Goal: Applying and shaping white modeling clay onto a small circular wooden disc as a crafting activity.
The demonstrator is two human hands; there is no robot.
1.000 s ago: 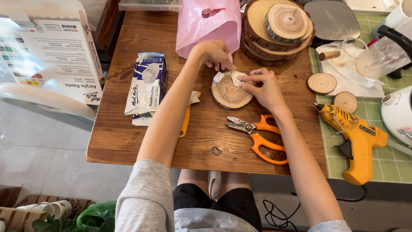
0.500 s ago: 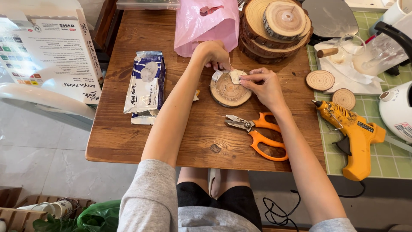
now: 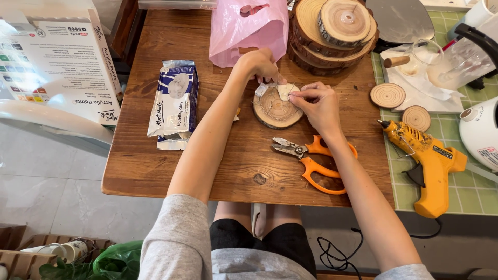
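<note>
Just above the middle of the frame, a round slice of pale wood with a dark bark rim point(image 3: 275, 110) lay flat on the brown wooden worktop point(image 3: 155, 161). At its upper edge sat a small flat piece of white, clay-like material point(image 3: 284, 92). The left hand point(image 3: 262, 66) reached in from the upper left with fingers curled together, their tips touching the white piece and the slice's top rim. The right hand point(image 3: 317, 103) came from the right, thumb and forefinger pinched together at the piece's right edge; whether they truly gripped it or only pressed it could not be told.

The white piece looked light, thin and soft, likely to dent or tear under a hard pinch, so its edges seemed the safest hold. The wood slice appeared stiff, dry and moderately light, with rough bark giving good purchase at the rim.

Room was tight above: a pink plastic bag point(image 3: 249, 28) and a stack of larger bark-edged wood rounds point(image 3: 334, 31) stood just beyond the hands. Orange-handled scissors point(image 3: 311, 158) lay just below the slice, blades pointing left. A blue and white foil packet point(image 3: 174, 103) lay at centre left, well apart. A yellow glue gun point(image 3: 423, 161) rested at the right on a green gridded mat point(image 3: 467, 192). The lower left worktop, toward its front edge, offered the most open space.
</note>
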